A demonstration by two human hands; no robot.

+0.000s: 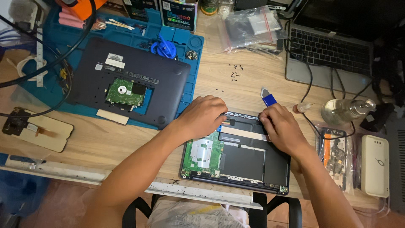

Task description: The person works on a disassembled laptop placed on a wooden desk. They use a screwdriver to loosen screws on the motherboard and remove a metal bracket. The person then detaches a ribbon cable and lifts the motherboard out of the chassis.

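Note:
An opened laptop base (244, 162) lies in front of me, showing a green circuit board (202, 154) and a dark battery. My left hand (202, 116) rests on its far left edge, fingers curled over the rim. My right hand (282, 128) presses on the far right edge and grips a blue pry tool (267, 98) with a pale tip that points away from me. A pale flat ribbon strip (242, 134) runs between both hands.
A removed dark laptop bottom cover (126, 80) with a green drive lies on a blue mat (185, 90) at left. Small black screws (235, 74) are scattered on the wooden table. Behind right stands another laptop (329, 50); a glass bottle (344, 110), parts bags and a white device (374, 164) sit right.

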